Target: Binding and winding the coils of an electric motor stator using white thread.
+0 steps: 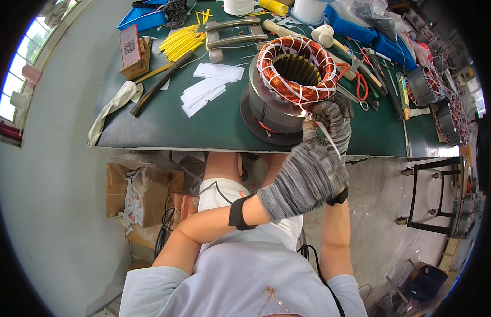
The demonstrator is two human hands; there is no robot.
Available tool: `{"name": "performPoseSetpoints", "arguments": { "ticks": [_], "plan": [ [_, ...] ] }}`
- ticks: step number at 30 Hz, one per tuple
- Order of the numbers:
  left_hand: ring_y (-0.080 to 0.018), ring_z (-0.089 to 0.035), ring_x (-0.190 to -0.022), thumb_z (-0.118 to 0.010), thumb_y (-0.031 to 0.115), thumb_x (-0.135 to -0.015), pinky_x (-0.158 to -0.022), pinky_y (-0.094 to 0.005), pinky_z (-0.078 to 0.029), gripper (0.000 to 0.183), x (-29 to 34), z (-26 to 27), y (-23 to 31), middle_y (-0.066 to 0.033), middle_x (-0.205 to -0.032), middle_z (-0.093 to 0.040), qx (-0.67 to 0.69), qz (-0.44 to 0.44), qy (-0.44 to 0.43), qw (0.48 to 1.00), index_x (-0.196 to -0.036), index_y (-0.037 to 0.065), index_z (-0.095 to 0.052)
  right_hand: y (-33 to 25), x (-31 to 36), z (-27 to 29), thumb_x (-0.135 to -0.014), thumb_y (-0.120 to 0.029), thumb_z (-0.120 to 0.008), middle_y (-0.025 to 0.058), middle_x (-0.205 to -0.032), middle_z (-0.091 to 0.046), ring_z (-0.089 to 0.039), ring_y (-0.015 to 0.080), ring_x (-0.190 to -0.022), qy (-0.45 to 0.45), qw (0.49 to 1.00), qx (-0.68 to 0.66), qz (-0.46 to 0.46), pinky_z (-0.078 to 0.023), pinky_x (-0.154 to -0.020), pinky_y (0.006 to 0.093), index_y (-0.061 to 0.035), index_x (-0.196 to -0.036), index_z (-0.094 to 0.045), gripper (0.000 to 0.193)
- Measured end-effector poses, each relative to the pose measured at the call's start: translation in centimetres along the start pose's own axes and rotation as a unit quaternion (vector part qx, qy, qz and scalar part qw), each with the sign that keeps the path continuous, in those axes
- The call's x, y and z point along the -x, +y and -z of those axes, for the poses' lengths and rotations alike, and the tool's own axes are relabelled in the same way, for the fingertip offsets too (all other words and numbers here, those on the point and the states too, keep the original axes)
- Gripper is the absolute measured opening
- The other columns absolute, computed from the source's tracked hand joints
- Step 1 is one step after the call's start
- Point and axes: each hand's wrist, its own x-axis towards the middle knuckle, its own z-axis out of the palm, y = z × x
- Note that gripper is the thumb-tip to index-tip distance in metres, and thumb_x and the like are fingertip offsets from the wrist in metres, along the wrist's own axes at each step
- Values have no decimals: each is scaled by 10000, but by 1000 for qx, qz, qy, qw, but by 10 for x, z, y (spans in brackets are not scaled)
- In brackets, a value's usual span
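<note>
A motor stator (277,108) with a dark metal body stands upright on a round dark base at the table's front edge. Its copper winding (267,70) forms a ring on top, lashed with white cord, and yellow strips line the bore. Both hands wear grey knitted gloves. My left hand (309,179) crosses in front of my body, closed on a thin white cord (328,138) that runs up to the stator's right front. Against that side, just under the winding, my right hand (335,120) has its fingers curled; what they pinch is hidden.
White paper slips (203,95) and yellow strips (183,43) lie left of the stator. A dark stick (161,84) rests nearby. To the right are a mallet (323,36), red-handled scissors (360,84) and blue bins (396,52). More stators (422,87) stand at far right.
</note>
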Motion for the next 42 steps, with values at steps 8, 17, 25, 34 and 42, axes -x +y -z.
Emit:
{"name": "performPoseSetpoints", "arguments": {
  "ticks": [8, 17, 25, 34, 42],
  "plan": [
    [-216, -575, -755, -611, 98, -672, -648, -383, -431, 52, 80, 33, -26, 3, -753, -595, -129, 57, -63, 988, -700, 139, -596, 2, -11, 0, -589, -93, -682, 90, -889, -574, -544, 304, -834, -32, 985, 101, 140, -470, -714, 379, -90, -851, -563, 287],
    [-182, -510, -902, -572, 71, -823, -812, -286, -444, 500, 241, 272, -117, -110, -956, -521, -235, 618, 192, 725, -1303, 65, -430, 1, -25, 4, -577, -449, -829, 49, -750, -486, -526, 215, -693, 34, 955, 199, 216, -464, -611, 325, -65, -900, -485, 609],
    [-332, -495, -1064, -528, 146, -790, -908, -415, -407, 518, 166, 249, -101, -201, -1170, -512, -418, 390, 76, 817, -1293, 54, -444, 43, -42, 62, -764, -177, -725, 59, -797, -563, -525, 157, -656, 102, 977, 173, 64, -463, -633, 288, -52, -951, -512, 310],
    [-371, -366, -1273, -692, 332, -776, -1040, -471, -290, 844, -46, 217, -34, -201, -1383, -361, 50, -102, 160, 980, -1421, 60, -222, 75, -88, 113, -819, -158, -650, 159, -1099, -562, -512, 251, -1057, 0, 922, 361, 139, -386, -934, 345, -45, -1222, -481, 451],
    [-368, -368, -1272, -690, 319, -776, -1041, -469, -290, 839, -57, 210, -34, -199, -1381, -363, 172, -128, 57, 975, -1422, 60, -221, 37, -124, 120, -903, -79, -493, 110, -1065, -600, -570, 226, -966, -57, 967, 230, 95, -429, -859, 304, -48, -1123, -570, 235]
  ]
}}
